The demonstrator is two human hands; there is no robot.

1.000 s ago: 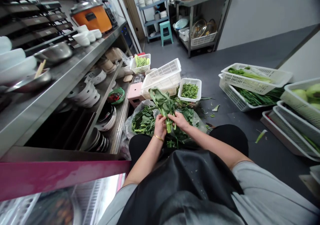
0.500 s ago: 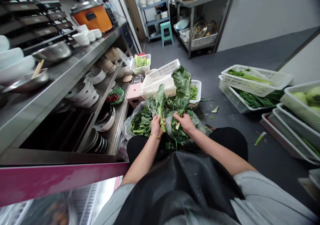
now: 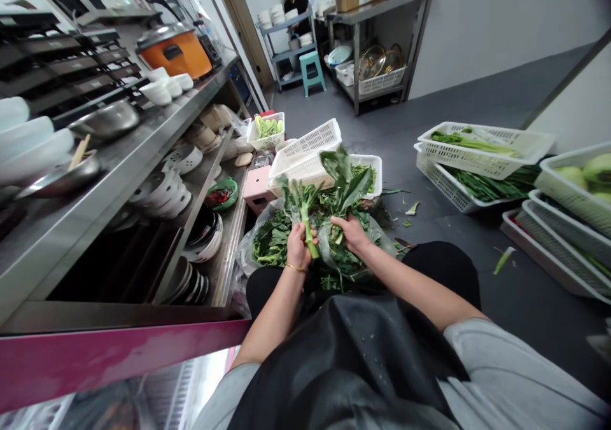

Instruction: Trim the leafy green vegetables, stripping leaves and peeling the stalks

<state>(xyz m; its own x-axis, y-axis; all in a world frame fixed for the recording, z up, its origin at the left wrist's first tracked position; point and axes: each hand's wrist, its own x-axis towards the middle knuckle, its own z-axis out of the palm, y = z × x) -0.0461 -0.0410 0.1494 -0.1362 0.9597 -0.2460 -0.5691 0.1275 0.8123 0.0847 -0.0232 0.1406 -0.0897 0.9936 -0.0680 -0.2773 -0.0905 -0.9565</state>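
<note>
Presently, from my remote post, I find the left hand (image 3: 298,247), fingers closed around a stalk (image 3: 306,219), its top toward twelve o'clock, and the right hand (image 3: 352,231) gripping leaves (image 3: 357,191), likewise toward twelve. Below both, I record greens (image 3: 273,242) in a bag (image 3: 246,245); from the hands, a crate (image 3: 305,159) stands near twelve o'clock and a tub (image 3: 379,177) at one.
</note>
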